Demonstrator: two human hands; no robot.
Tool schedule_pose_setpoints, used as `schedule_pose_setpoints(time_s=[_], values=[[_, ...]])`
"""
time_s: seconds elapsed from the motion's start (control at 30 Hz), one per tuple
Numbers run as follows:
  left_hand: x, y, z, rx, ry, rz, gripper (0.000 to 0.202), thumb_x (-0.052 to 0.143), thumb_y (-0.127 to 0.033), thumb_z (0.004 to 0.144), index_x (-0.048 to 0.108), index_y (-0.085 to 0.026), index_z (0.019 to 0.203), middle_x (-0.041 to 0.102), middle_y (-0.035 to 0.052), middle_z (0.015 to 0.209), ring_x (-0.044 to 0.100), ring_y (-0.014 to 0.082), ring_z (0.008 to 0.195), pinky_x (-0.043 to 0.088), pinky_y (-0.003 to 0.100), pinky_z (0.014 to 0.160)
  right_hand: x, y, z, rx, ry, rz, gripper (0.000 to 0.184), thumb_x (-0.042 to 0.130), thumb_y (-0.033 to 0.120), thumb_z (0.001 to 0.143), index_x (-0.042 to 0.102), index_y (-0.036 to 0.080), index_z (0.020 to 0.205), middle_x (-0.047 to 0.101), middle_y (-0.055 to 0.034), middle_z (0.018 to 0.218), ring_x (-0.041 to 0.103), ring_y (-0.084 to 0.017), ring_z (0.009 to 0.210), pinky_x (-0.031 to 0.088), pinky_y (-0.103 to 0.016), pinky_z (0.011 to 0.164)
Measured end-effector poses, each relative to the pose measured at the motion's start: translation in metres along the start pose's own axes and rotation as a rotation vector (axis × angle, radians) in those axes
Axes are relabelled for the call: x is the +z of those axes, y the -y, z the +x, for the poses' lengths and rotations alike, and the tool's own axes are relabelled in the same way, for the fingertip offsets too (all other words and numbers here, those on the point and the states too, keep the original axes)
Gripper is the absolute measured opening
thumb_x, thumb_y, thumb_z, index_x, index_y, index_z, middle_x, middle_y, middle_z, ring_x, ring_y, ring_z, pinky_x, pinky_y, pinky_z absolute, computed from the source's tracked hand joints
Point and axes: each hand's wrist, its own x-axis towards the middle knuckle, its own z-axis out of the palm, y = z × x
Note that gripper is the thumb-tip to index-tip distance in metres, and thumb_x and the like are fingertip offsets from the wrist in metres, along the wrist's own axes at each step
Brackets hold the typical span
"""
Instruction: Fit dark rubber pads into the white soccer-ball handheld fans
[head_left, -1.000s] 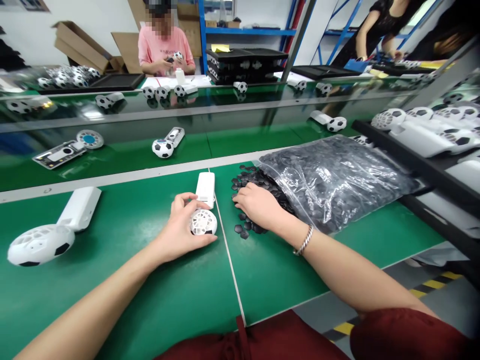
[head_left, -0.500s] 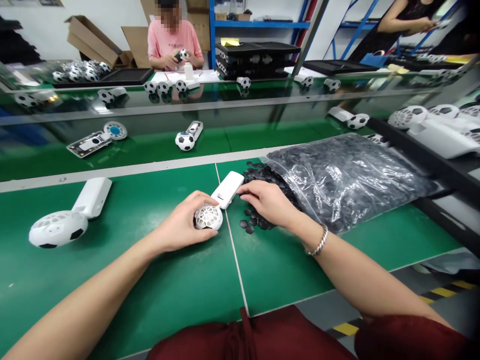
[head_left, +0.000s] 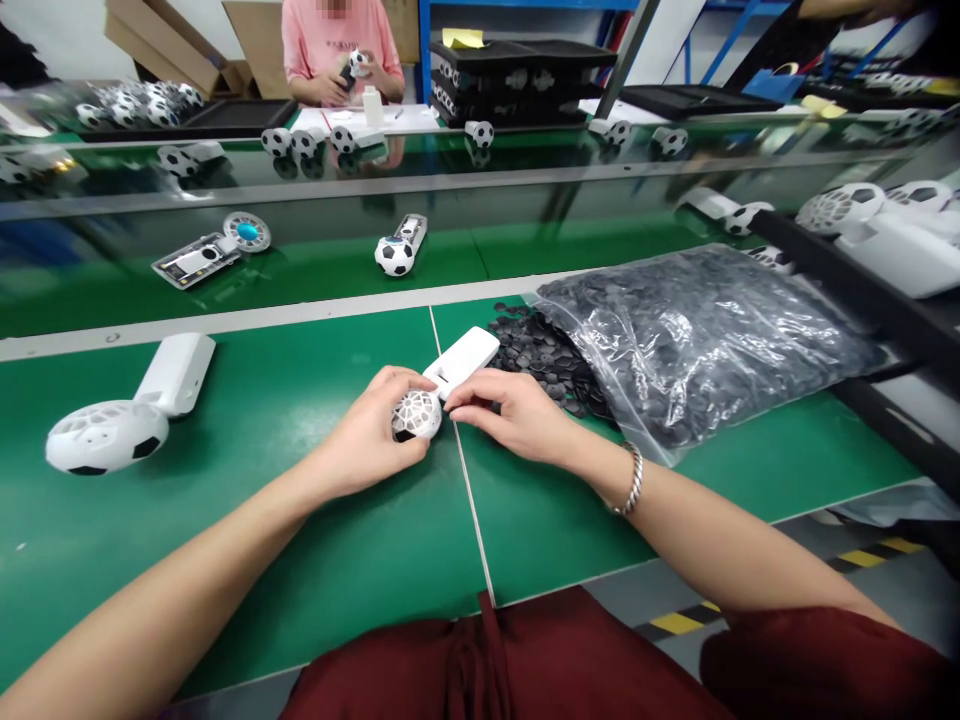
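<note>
The left hand (head_left: pixel 373 432) grips the fan head (head_left: pixel 418 412); the right hand (head_left: pixel 521 415) is pinched beside it; its contents I cannot tell. Black chips (head_left: pixel 536 345) lie nearby.

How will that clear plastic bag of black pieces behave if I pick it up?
The clear plastic bag will probably sag and fold, as its film looks creased. It may feel fairly heavy, since black pieces fill most of it. It could well spill some, because its mouth lies open toward the loose black pieces.
</note>
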Motion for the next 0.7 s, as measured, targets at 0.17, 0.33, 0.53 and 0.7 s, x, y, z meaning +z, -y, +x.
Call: schedule_pose_setpoints(time_s=[0.17, 0.33, 0.53, 0.7], values=[[0.006, 0.004, 0.002, -0.011, -0.054, -0.02, 0.041, 0.062, -0.025, 0.066, 0.05, -0.02, 0.105, 0.047, 0.0055, 0.109, 0.049, 0.0227, 0.104, 0.04, 0.039, 0.092, 0.009, -0.008, 0.004, 0.086, 0.068, 0.201, 0.004, 0.059, 0.017, 0.079, 0.063, 0.016, 0.079, 0.066, 0.0003, 0.078, 0.059, -0.011, 0.073, 0.045, -0.023, 0.073], [0.013, 0.005, 0.002, 0.019, -0.145, -0.035, 0.032, 0.061, -0.024, 0.068, 0.052, -0.02, 0.098, 0.05, 0.0046, 0.102, 0.051, 0.0209, 0.099, 0.041, 0.037, 0.09, 0.015, -0.012, 0.007, 0.127, 0.059, 0.281, 0.002, 0.064, 0.018, 0.075, 0.064, 0.015, 0.076, 0.066, 0.0013, 0.075, 0.058, -0.01, 0.07, 0.045, -0.022, 0.07], [0.018, 0.006, 0.002, 0.042, -0.184, -0.057, 0.029, 0.058, -0.017, 0.067, 0.052, -0.019, 0.095, 0.05, 0.0042, 0.098, 0.051, 0.0196, 0.096, 0.041, 0.035, 0.087, 0.021, -0.012, 0.008, 0.195, 0.01, 0.318, 0.009, 0.067, 0.022, 0.071, 0.062, 0.015, 0.07, 0.062, 0.0023, 0.068, 0.055, -0.009, 0.063, 0.043, -0.02, 0.062], [0.022, 0.005, 0.001, 0.065, -0.214, -0.067, 0.029, 0.055, -0.012, 0.066, 0.05, -0.019, 0.093, 0.048, 0.0043, 0.096, 0.049, 0.0193, 0.094, 0.042, 0.034, 0.084, 0.022, -0.015, 0.009, 0.295, -0.001, 0.255, 0.019, 0.07, 0.03, 0.068, 0.059, 0.015, 0.065, 0.059, 0.0034, 0.059, 0.051, -0.008, 0.055, 0.038, -0.019, 0.052]])
